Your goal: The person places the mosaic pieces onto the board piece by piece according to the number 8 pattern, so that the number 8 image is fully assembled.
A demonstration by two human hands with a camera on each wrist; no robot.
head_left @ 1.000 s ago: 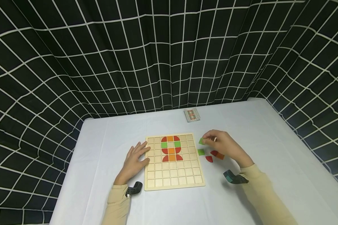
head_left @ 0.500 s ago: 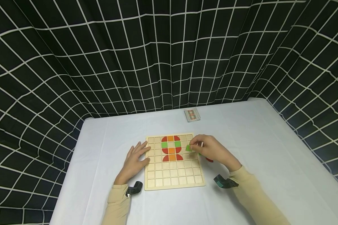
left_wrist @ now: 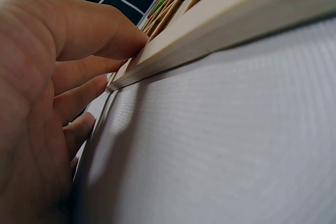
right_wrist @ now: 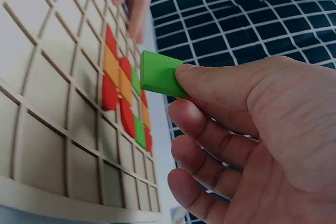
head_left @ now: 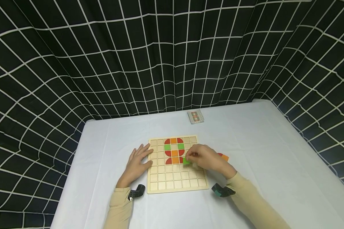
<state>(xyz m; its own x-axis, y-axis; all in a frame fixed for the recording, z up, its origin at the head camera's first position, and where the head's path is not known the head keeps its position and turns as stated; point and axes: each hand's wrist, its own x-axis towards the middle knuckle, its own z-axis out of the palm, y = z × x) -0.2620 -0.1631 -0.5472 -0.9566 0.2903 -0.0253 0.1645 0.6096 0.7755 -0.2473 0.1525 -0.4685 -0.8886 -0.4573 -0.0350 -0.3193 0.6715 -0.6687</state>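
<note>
A wooden grid board (head_left: 176,186) lies on the white table, with red, orange and green tiles set in its upper middle cells. Between thumb and fingers my right hand (head_left: 204,156) pinches a green square tile (right_wrist: 160,73), held above the board beside the lowest red tile of the pattern. My left hand (head_left: 136,164) rests at the board's left edge, fingers spread; in the left wrist view its thumb (left_wrist: 118,32) touches the wooden rim.
Right of the board an orange tile (head_left: 225,157) and a red piece lie on the cloth, partly hidden by my right hand. A small patterned card (head_left: 195,116) lies farther back. A black curtain with white grid lines (head_left: 172,57) surrounds the table.
My right hand has carried the green tile leftward from the loose pieces, over the board and then nearer to me. The left hand stays put.
</note>
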